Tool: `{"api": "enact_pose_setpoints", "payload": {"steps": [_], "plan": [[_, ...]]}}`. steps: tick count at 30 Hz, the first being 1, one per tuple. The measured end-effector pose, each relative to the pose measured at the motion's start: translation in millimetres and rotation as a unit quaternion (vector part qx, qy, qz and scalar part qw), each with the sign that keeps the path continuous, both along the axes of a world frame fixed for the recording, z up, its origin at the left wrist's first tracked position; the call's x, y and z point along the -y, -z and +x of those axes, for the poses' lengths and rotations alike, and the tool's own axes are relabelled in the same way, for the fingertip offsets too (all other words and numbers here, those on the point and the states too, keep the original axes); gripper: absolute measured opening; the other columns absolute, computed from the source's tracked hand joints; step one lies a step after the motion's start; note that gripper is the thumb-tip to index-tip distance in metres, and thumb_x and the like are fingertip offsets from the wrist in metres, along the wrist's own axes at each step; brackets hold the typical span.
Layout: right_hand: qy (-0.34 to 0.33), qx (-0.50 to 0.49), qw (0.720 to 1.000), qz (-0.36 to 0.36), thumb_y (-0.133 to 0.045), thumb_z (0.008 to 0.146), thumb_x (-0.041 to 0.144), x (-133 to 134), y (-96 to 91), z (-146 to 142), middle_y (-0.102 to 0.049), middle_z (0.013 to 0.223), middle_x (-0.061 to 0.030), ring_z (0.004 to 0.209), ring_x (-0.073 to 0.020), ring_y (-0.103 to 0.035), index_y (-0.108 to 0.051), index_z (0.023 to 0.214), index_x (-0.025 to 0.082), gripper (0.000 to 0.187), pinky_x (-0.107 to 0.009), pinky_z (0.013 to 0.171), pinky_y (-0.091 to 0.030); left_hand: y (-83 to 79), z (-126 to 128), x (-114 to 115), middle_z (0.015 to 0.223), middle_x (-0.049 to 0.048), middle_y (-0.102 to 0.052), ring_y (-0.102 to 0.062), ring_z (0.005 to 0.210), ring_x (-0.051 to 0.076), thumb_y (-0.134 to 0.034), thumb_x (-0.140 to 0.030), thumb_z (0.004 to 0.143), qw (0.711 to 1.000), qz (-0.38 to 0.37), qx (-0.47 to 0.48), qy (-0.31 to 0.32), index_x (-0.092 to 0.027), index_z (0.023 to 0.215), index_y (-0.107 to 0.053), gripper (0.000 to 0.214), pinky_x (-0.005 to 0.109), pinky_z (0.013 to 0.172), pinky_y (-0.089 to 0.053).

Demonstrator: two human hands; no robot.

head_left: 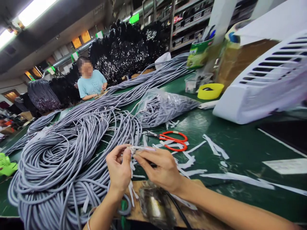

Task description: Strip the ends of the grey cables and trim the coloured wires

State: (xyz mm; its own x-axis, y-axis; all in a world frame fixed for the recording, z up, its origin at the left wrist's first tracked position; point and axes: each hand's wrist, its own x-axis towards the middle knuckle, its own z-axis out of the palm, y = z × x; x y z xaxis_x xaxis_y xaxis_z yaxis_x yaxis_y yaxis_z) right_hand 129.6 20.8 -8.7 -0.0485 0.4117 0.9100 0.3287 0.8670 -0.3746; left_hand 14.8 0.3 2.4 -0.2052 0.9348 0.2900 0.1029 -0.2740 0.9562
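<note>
My left hand (120,167) is closed in a pinch, fingertips meeting those of my right hand (159,166) in the middle of the view. Between them is a small whitish wire end (133,149), its details too small to make out. A pale slim piece (149,149) lies along the top of my right fingers. Just beyond my right hand are red-handled scissors (174,140) on the green table. To the left of my left hand, a large coil of grey cable (59,153) is piled up. Below both hands is a worn metal block (155,204) on a wooden board (137,188).
Strips of white material (240,179) litter the green tabletop (242,150). A clear bag of short grey pieces (165,107), a yellow ring (210,91) and a white slatted appliance (261,76) stand farther back. A person (92,81) sits across the table.
</note>
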Motion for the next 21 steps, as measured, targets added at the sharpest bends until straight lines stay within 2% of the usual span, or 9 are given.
{"api": "enact_pose_setpoints", "payload": {"steps": [5,9,13,18,21], "plan": [[0.036,-0.03,0.998,-0.036,-0.049,0.082,0.015,-0.8,-1.9,2.4,-0.062,0.052,-0.0012,0.044,-0.0105,-0.054,-0.058,0.06,0.017,0.024,-0.02,0.044,-0.044,-1.8,0.5,0.8,0.062,0.0036,-0.064,-0.056,0.055,0.012,-0.064,-0.032,0.071,1.0,0.009,-0.027,-0.006,-0.011,0.072,-0.066,0.021,0.019,0.051,-0.044],[0.018,0.006,0.999,0.025,-0.048,0.083,0.014,1.1,0.5,0.2,-0.061,0.051,-0.0019,0.044,-0.0109,-0.054,-0.06,0.062,0.016,0.024,-0.021,0.044,-0.043,0.1,-1.3,0.8,0.068,0.0054,-0.064,-0.056,0.059,0.013,-0.062,-0.033,0.072,1.0,0.001,-0.002,0.003,-0.011,0.077,-0.066,0.024,0.019,0.049,-0.042],[0.037,-0.005,0.999,-0.009,-0.048,0.083,0.014,-3.1,-3.4,3.6,-0.059,0.052,-0.0024,0.045,-0.0106,-0.052,-0.058,0.061,0.015,0.024,-0.021,0.045,-0.041,-0.3,-2.0,-1.3,0.06,0.0018,-0.059,-0.05,0.053,0.009,-0.062,-0.035,0.071,1.0,-0.005,0.003,0.01,-0.011,0.075,-0.066,0.025,0.017,0.045,-0.039],[-0.024,0.044,0.998,-0.03,-0.048,0.083,0.015,-7.5,-6.3,7.9,-0.059,0.054,-0.0016,0.046,-0.0095,-0.052,-0.06,0.065,0.015,0.022,-0.02,0.046,-0.04,-5.4,-4.3,-3.8,0.05,-0.0021,-0.05,-0.042,0.045,0.007,-0.063,-0.037,0.071,1.0,-0.017,0.008,0.016,-0.011,0.069,-0.066,0.026,0.017,0.041,-0.034],[0.007,0.049,0.999,-0.022,-0.047,0.084,0.015,-7.2,-4.3,9.3,-0.059,0.055,-0.0018,0.047,-0.0097,-0.052,-0.059,0.066,0.015,0.022,-0.02,0.046,-0.039,-7.1,-5.1,-3.1,0.052,-0.0007,-0.052,-0.044,0.046,0.008,-0.062,-0.035,0.072,1.0,0.014,-0.018,-0.001,-0.011,0.07,-0.067,0.025,0.018,0.042,-0.035]]}}
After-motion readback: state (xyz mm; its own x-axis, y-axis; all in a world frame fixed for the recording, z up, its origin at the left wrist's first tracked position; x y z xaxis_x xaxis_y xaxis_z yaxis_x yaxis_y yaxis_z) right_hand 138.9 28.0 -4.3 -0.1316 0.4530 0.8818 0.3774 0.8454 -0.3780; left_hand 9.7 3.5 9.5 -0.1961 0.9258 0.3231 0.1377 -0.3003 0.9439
